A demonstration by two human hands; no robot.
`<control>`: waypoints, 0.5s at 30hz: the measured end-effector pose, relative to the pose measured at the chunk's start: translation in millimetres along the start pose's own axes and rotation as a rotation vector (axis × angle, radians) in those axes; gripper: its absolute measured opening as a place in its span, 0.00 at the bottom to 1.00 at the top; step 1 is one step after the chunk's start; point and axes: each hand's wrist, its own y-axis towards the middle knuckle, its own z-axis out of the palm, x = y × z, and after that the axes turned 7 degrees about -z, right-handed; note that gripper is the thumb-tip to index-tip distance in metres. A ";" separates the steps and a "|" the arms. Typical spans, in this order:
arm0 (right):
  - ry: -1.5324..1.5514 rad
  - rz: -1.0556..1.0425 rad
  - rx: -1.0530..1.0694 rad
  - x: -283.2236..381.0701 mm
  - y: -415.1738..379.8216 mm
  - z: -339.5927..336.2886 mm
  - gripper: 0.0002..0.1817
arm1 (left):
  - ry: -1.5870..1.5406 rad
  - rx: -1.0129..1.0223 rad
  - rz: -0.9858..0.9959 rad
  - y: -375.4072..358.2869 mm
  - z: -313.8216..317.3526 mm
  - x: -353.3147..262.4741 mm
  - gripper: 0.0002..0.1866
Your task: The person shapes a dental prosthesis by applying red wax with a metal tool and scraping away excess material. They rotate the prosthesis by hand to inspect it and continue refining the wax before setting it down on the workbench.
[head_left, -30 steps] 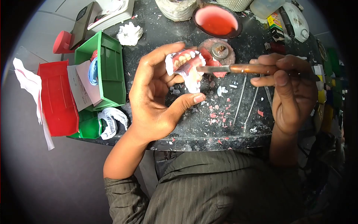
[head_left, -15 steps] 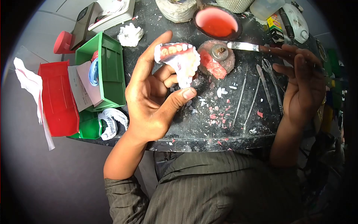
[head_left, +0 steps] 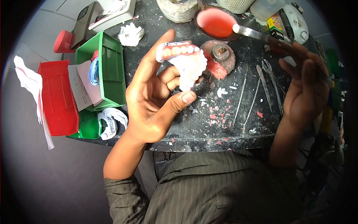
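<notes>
My left hand point(head_left: 152, 102) grips a dental model point(head_left: 189, 67) between thumb and fingers, its row of teeth set in pink wax and facing up. In my right hand point(head_left: 307, 84), a wax spatula point(head_left: 255, 33) points left, its metal tip overlapping the right rim of a dark bowl point(head_left: 228, 38) with red wax inside. Just below that bowl, a small metal burner point(head_left: 220, 53) stands on a round, stained base point(head_left: 232, 61). A piece of pink wax point(head_left: 217, 71) lies at the base's lower edge, partly behind the model.
Thin metal instruments point(head_left: 255, 97) and pliers point(head_left: 274, 80) lie at the right. Pink and white scraps point(head_left: 220, 115) dot the dark bench. Green bins point(head_left: 113, 71), a red bin point(head_left: 57, 99) and a white impression point(head_left: 109, 125) are at left. Crumpled white paper point(head_left: 131, 34) sits behind.
The spatula has swung up from beside the burner to the wax bowl's rim. My left hand has turned the model slightly and shifted it right.
</notes>
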 end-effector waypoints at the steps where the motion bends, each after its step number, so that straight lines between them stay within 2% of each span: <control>1: 0.077 0.022 0.002 1.9 0.4 -2.4 0.14 | -0.001 0.005 -0.004 -0.3 -0.1 -0.4 0.44; 5: 0.116 0.060 -0.015 3.1 -0.5 3.7 0.13 | 0.003 -0.004 -0.032 -0.3 0.4 -2.3 0.45; 7: 0.320 0.048 0.202 2.3 -2.0 5.3 0.14 | 0.005 0.015 -0.060 -0.6 -1.2 -3.2 0.46; 8: 0.320 0.050 0.201 3.1 -3.8 8.5 0.14 | 0.006 0.015 -0.063 -0.6 -1.1 -2.9 0.46; 10: 0.054 -0.069 0.262 6.2 -7.7 16.4 0.13 | 0.035 0.012 -0.058 -0.2 -0.8 -2.4 0.47; 13: -0.083 -0.095 0.376 6.3 -6.9 19.9 0.12 | 0.060 0.013 -0.064 -1.1 0.1 -3.9 0.47; 15: -0.066 -0.058 0.352 10.1 -8.9 24.7 0.12 | 0.067 0.016 -0.054 -1.3 -0.5 -2.3 0.48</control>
